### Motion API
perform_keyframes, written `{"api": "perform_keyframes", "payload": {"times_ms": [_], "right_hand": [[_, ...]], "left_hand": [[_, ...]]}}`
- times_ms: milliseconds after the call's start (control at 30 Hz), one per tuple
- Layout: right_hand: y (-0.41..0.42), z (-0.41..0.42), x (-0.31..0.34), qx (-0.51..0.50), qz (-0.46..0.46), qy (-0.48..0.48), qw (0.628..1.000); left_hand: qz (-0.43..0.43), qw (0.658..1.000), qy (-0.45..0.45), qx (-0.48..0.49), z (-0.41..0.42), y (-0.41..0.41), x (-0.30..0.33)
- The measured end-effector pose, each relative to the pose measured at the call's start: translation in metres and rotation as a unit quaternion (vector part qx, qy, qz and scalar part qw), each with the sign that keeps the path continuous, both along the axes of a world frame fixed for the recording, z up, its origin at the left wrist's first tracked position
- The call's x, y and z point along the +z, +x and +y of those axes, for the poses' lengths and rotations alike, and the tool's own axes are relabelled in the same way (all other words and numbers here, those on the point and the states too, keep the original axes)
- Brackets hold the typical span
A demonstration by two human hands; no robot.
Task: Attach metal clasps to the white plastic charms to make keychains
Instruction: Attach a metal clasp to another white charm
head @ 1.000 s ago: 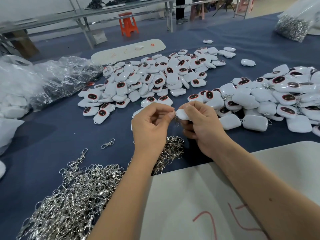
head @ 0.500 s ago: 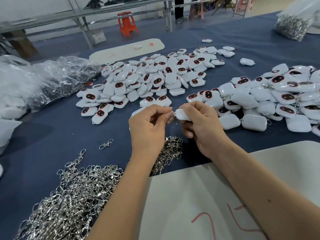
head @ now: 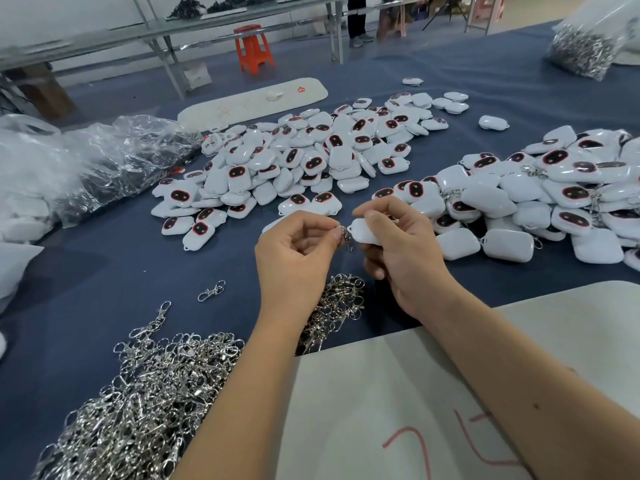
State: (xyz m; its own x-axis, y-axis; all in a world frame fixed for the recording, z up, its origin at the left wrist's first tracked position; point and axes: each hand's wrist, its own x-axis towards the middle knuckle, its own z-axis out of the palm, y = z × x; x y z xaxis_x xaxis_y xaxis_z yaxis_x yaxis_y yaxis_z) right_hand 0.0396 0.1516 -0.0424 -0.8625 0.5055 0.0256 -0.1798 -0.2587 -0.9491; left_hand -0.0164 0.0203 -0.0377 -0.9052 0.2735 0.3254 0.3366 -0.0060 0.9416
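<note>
My right hand (head: 405,251) grips a white plastic charm (head: 360,231) above the blue table. Right beside it, my left hand (head: 298,254) pinches a small metal clasp (head: 346,235) at the charm's left end. A big heap of loose metal clasps (head: 145,393) lies at the near left, and a smaller bunch (head: 336,306) sits under my hands. One single clasp (head: 212,291) lies apart. A pile of white charms with dark faces (head: 304,161) covers the table's middle. A second charm pile (head: 540,199), some with clasps on, spreads to the right.
Crumpled clear plastic bags (head: 86,164) lie at the left. A bag of clasps (head: 585,46) stands far right. White boards lie near me (head: 415,393) and at the back (head: 256,100). An orange stool (head: 252,48) and metal table legs stand beyond.
Both hands stay together at the charm. The left fingers have shifted slightly on the clasp; the charm sits a little more exposed in the right hand.
</note>
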Motion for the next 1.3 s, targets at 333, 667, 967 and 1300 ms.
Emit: {"api": "perform_keyframes", "payload": {"times_ms": [333, 667, 967, 1300], "right_hand": [[0.007, -0.013, 0.001, -0.053, 0.029, 0.281, 0.958], [0.007, -0.011, 0.003, -0.100, -0.017, 0.363, 0.926], [0.008, -0.008, 0.003, -0.046, 0.036, 0.290, 0.955], [0.008, -0.001, 0.002, -0.084, 0.063, 0.464, 0.880]], "left_hand": [[-0.098, 0.994, 0.052, -0.011, -0.006, -0.005, 0.001], [-0.076, 0.996, 0.035, 0.023, -0.005, -0.003, 0.003], [-0.026, 0.999, 0.006, 0.029, -0.003, 0.002, 0.005], [0.031, 0.996, -0.089, -0.007, -0.011, -0.003, 0.006]]}}
